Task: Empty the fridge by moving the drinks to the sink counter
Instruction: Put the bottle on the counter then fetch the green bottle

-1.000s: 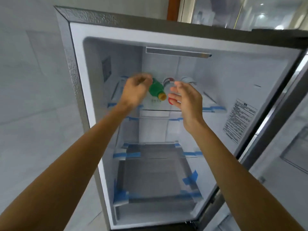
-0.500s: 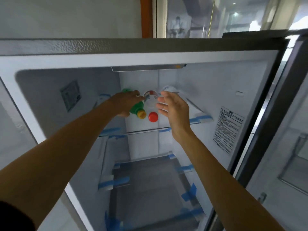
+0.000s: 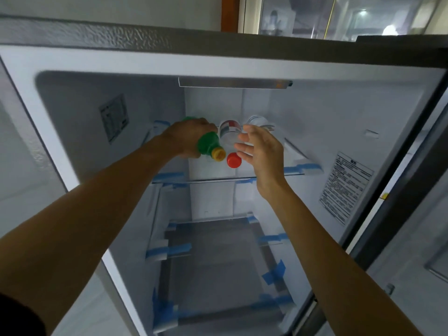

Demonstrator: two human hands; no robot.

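Inside the open fridge (image 3: 72,112), the top glass shelf (image 3: 294,172) carries the drinks. My left hand (image 3: 186,137) grips a green bottle (image 3: 207,144) with a yellow cap, its neck pointing toward me. Right beside it lies a clear bottle (image 3: 229,133) with a red-and-white label and a red cap. My right hand (image 3: 263,151) hovers with fingers spread just right of that bottle, touching nothing I can see. Behind my right hand a third clear bottle (image 3: 258,121) is partly hidden.
The lower shelves (image 3: 218,251) hold nothing and have blue tape at their corners. The fridge door (image 3: 412,214) stands open at the right. A printed label (image 3: 344,187) is on the right inner wall. A window is above the fridge.
My view has closed in on the fridge. My left hand stays round the green bottle and my right hand has opened a little beside the red-capped bottle.
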